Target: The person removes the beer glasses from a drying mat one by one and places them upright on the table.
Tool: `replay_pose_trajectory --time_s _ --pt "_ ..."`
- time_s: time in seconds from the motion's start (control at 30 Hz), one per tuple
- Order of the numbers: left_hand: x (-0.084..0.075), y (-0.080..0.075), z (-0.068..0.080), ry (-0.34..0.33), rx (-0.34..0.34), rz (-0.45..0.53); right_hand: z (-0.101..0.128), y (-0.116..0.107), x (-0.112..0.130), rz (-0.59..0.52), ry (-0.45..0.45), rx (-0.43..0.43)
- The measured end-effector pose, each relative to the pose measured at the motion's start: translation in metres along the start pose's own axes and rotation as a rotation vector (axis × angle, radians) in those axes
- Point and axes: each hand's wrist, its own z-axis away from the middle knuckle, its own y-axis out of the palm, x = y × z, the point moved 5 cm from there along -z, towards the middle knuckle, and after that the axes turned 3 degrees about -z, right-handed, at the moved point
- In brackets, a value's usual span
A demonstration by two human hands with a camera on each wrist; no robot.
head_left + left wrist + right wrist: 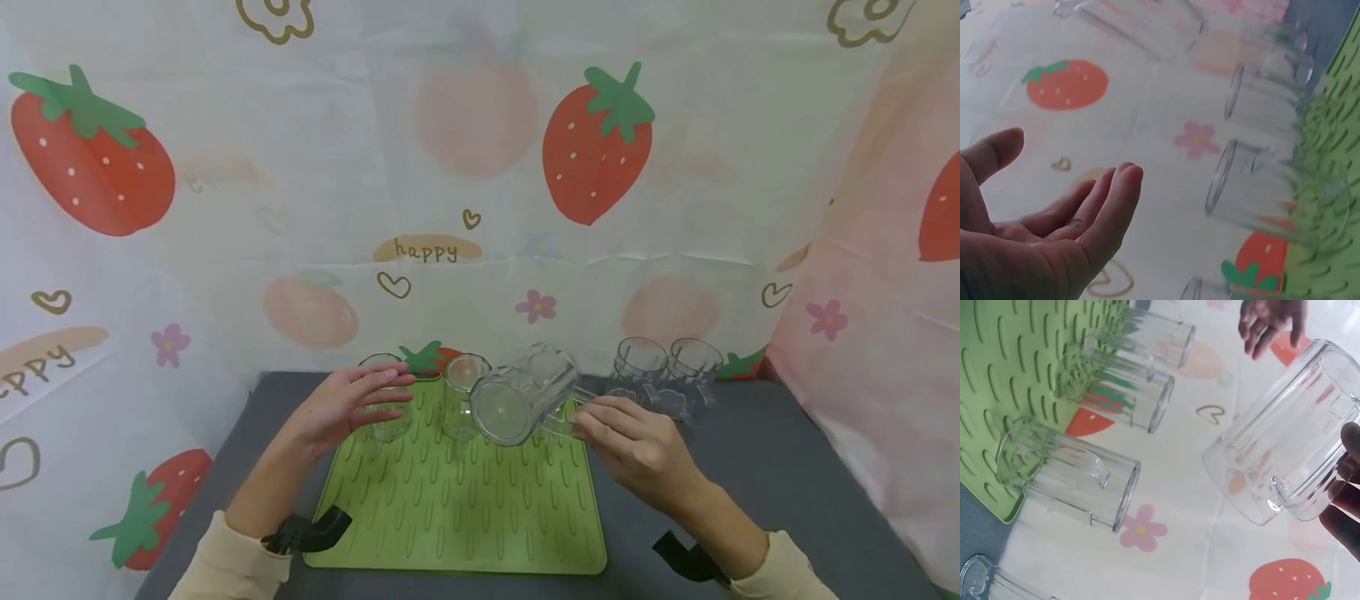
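- Clear glass mug (522, 395) is tilting above the green drying mat (457, 508), right hand (641, 450) fingers pinching its half-hidden handle.
- Left hand (341, 406) is hovering, fingers spread, partly hiding an upright glass (384, 417).

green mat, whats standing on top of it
On the green mat stand clear cups: one mid-back, one partly hidden behind the left hand. The right hand holds a tilted mug above it, covering what stands behind.

Five clear mugs (522, 394) in all: one gripped in the right hand (637, 446), two by the left hand (341, 404), two beyond the right; one green mat (457, 508) under both hands
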Motion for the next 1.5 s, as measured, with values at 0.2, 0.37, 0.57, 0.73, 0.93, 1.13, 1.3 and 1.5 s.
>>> replay_pose_trajectory --time_s 0.2,0.37,0.57,0.73,0.93,1.13,1.3,1.5 --pt "-0.001 0.029 -0.021 -0.059 0.125 0.102 -0.001 0.002 0.002 -0.01 -0.034 -0.01" --pt "0.001 0.054 -0.036 -0.149 0.16 0.174 -0.002 0.003 0.004 -0.011 -0.053 -0.014" --pt "0.006 0.08 -0.047 -0.229 0.196 0.224 0.0 0.006 0.007 -0.015 -0.079 -0.009" --pt "0.006 0.097 -0.052 -0.258 0.255 0.267 0.001 0.01 0.009 -0.016 -0.095 0.007" --pt "0.005 0.105 -0.053 -0.304 0.234 0.315 0.003 0.013 0.012 -0.014 -0.093 0.027" --pt "0.009 0.104 -0.054 -0.311 0.209 0.309 0.003 0.017 0.013 -0.017 -0.038 0.076" --pt "0.012 0.104 -0.055 -0.306 0.203 0.303 0.006 0.019 0.011 -0.043 0.031 0.111" --pt "0.011 0.105 -0.056 -0.293 0.194 0.323 0.008 0.021 0.007 -0.085 0.098 0.127"
